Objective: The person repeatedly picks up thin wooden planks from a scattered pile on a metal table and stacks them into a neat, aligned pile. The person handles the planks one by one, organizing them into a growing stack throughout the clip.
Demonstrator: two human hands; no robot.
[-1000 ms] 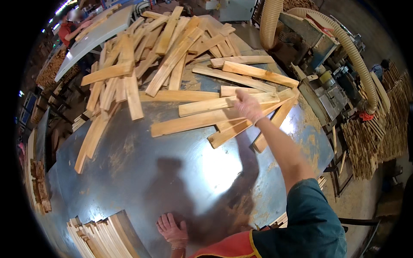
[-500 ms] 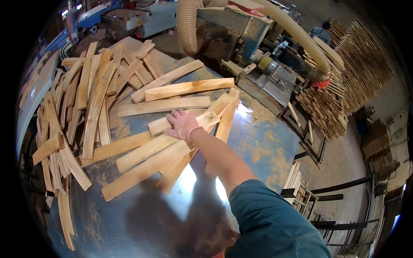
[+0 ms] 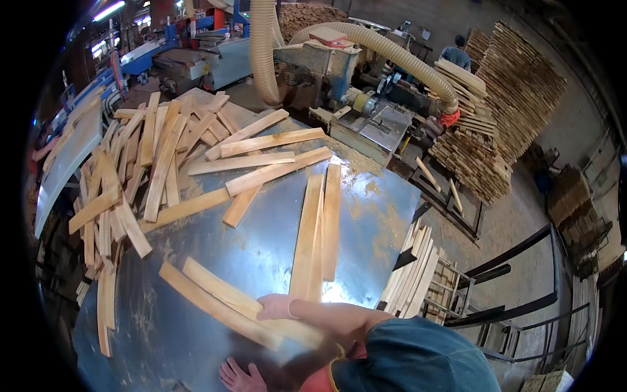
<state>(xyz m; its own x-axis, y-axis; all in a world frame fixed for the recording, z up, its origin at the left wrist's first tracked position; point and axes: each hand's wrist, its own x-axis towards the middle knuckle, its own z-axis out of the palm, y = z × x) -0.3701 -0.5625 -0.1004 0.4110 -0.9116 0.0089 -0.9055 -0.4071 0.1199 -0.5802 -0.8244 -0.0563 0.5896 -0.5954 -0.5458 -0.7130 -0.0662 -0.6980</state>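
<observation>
My right hand [image 3: 277,307], in a pale pink glove, is closed over the far edge of a wooden board [image 3: 222,286]. A second board [image 3: 212,309] lies beside it on the near side, almost parallel. Both slant across the near part of the blue-grey metal table [image 3: 176,353]. My left hand [image 3: 241,377], at the lower edge of the view, has its fingers spread, apart from the boards. Beyond my right forearm, a few long boards [image 3: 307,235] lie lengthwise on the table.
A heap of loose boards [image 3: 160,153] covers the table's far left. Behind it stands a machine [image 3: 366,124] with a ribbed hose [image 3: 264,59]. Stacked wood [image 3: 516,91] rises at the far right, near another person [image 3: 456,56]. A metal rack [image 3: 450,281] with strips stands at the right.
My right hand has come nearer from the middle of the pile, and two boards now lie close to me. Other boards lie turned lengthwise at centre. My left hand has come into view.
</observation>
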